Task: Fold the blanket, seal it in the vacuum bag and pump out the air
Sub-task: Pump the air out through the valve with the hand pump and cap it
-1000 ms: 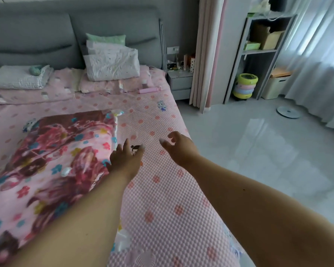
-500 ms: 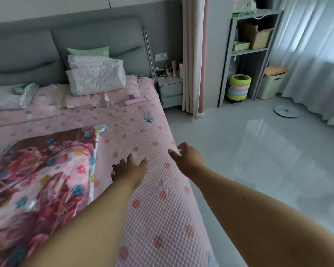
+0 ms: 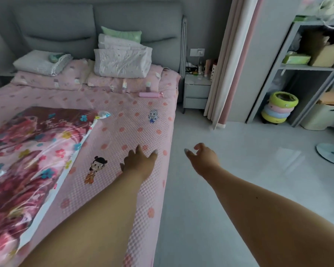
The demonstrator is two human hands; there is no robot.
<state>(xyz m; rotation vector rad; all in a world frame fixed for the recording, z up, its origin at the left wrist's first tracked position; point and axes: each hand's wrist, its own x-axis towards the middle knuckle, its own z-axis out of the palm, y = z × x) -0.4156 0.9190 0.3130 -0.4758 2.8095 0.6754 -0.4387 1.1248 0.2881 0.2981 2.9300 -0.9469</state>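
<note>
The folded floral blanket (image 3: 27, 157) already lies inside the clear vacuum bag (image 3: 52, 191), flat on the left part of the bed (image 3: 143, 130), its white sealing strip running along the side nearer the bed's right edge. So folding and bagging look done — the step in hand seems to be fetching the pump. A pink cylinder (image 3: 149, 95), likely that hand pump, lies near the bed's far right corner, just below the pillows (image 3: 121, 62).

Both hands are empty. The left hand (image 3: 139, 163) stretches forward over the bedspread near the right edge, fingers loosely spread; the right hand (image 3: 202, 158) hangs beyond that edge, over the floor, fingers relaxed and slightly curled.

The next move calls for a longer reach — or a step — toward that far corner, then bringing the pump back to the bag's valve, which I cannot pick out for certain.
</note>
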